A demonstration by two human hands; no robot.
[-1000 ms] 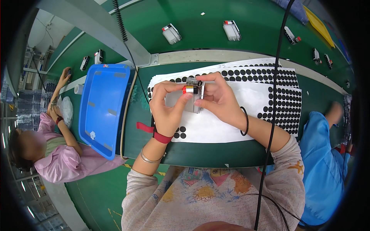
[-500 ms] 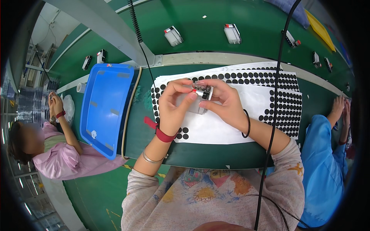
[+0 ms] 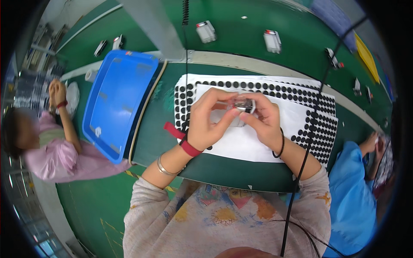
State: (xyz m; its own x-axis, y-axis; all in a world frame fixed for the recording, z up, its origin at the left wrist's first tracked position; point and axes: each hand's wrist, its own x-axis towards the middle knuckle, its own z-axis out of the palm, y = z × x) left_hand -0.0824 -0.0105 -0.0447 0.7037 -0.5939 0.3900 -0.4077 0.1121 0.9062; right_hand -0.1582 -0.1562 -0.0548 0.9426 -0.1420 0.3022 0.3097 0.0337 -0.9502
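Note:
Between both hands is a small clear plastic case (image 3: 246, 104) with black, silver and red parts inside. My left hand (image 3: 210, 120) grips its left side, thumb pressed in front and fingers curled over the top. On the other side my right hand (image 3: 266, 118) closes on it with thumb and fingers. The fingers hide much of the case, and motion blurs its details. Beneath the hands lie white sheets (image 3: 254, 148) bearing rows of round black dots, stacked on the dark green table (image 3: 215, 174).
A blue tray (image 3: 116, 101) stands to the left. Beyond the table edge, a green surface (image 3: 234, 32) carries several small white devices (image 3: 272, 41). A grey post (image 3: 157, 30) and a hanging black cable (image 3: 307, 148) cross the view. One person (image 3: 56, 150) is at left, another (image 3: 350, 185) at right.
The view has shifted, with the tray and far devices displaced in it. My hands have tilted the clear case, and its silver and red part shows less than before.

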